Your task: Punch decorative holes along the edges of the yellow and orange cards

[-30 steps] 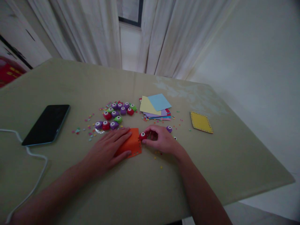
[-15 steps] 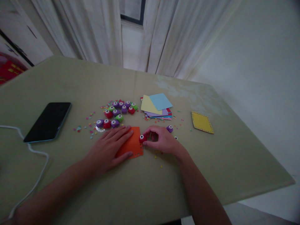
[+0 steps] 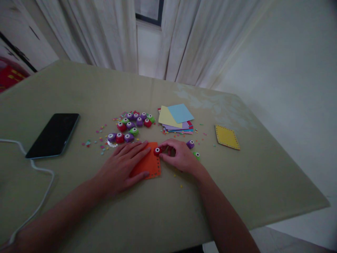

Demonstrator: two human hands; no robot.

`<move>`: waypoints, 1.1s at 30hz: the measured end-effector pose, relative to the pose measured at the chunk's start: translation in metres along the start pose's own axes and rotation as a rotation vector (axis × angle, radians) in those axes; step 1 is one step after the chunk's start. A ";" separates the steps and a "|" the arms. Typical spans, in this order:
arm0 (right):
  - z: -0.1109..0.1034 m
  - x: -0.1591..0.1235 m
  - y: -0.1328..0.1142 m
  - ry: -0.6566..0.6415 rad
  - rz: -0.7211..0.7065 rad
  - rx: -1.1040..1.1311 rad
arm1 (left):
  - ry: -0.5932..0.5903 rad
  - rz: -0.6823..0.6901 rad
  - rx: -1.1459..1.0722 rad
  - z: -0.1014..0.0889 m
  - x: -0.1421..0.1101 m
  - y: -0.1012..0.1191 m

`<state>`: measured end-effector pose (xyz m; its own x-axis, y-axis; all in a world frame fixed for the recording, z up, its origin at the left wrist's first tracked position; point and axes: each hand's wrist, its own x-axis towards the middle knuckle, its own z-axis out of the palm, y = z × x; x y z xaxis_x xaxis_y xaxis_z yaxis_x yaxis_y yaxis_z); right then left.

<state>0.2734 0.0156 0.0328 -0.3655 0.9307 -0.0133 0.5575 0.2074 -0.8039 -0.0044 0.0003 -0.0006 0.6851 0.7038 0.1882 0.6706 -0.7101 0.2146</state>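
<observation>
An orange paper square (image 3: 149, 163) lies flat on the table, with a row of punched holes along its right and near edges. My left hand (image 3: 122, 168) rests flat on it, fingers stretched out. My right hand (image 3: 178, 155) is closed round a small red paper punch (image 3: 157, 151), which sits at the paper's upper right edge. A purple punch (image 3: 190, 144) and a green punch (image 3: 196, 155) lie just beyond my right hand.
A cluster of several red, purple and green punches (image 3: 131, 125) sits behind the orange paper, with confetti scattered around. A stack of coloured paper squares (image 3: 176, 119), a punched yellow square (image 3: 226, 137) and a black phone (image 3: 54, 134) with a white cable (image 3: 39, 175) lie on the beige table (image 3: 237, 186).
My right hand has slid the red punch a little farther up along the orange paper's right edge. The left hand has stayed flat on the paper.
</observation>
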 end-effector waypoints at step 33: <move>-0.006 -0.001 0.003 0.009 0.083 0.076 | -0.021 -0.016 -0.045 -0.003 0.001 0.001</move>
<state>0.2798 0.0173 0.0338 -0.3135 0.9465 -0.0765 0.5270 0.1064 -0.8432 -0.0040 0.0007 0.0022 0.6807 0.7139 0.1642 0.6681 -0.6970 0.2606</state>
